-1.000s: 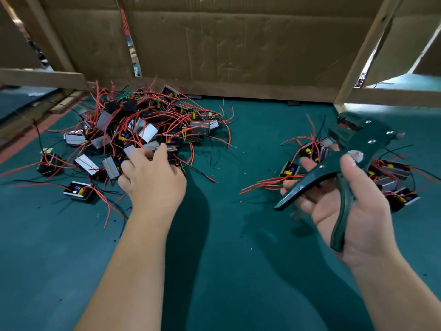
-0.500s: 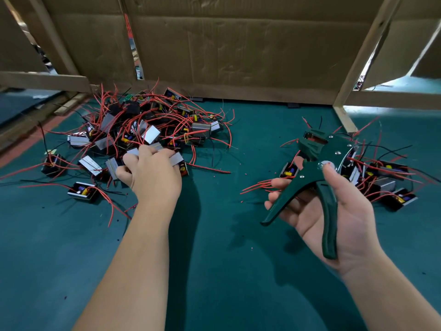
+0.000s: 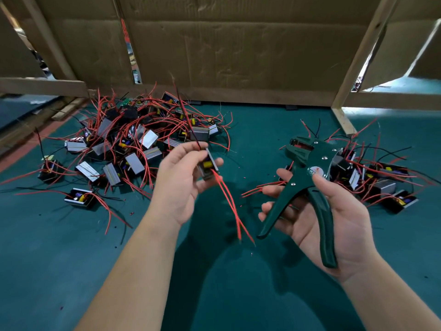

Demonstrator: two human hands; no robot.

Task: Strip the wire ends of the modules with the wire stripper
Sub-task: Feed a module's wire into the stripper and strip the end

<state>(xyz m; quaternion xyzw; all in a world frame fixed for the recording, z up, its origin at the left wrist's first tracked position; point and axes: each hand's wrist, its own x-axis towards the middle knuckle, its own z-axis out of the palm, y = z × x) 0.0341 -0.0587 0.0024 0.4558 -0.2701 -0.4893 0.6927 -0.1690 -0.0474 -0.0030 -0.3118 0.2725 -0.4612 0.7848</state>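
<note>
Module (image 3: 207, 166): held clear of the surface, pinched between the thumb and fingertips of the left hand (image 3: 179, 187), which is curled round it. Two red leads (image 3: 226, 199) hang from the module, down and toward the right hand, with their ends just short of the tool's lower handle. A further lead (image 3: 185, 111) rises above the left fingers; blurred, colour uncertain.

Wire stripper (image 3: 301, 170): green, grasped in the right hand (image 3: 300, 220). One handle lies across the palm, the other rests over the fingers, and the thumb sits on the pivot area. Handles stand spread; the head points up and away from the hand.

Unheld modules: a large tangled pile (image 3: 124, 144) lies beyond and outboard of the left hand. A smaller group (image 3: 381, 177) lies beyond and outboard of the right hand.

Surroundings: green mat (image 3: 238, 287) under both forearms; cardboard panels (image 3: 238, 56) stand past the piles.
</note>
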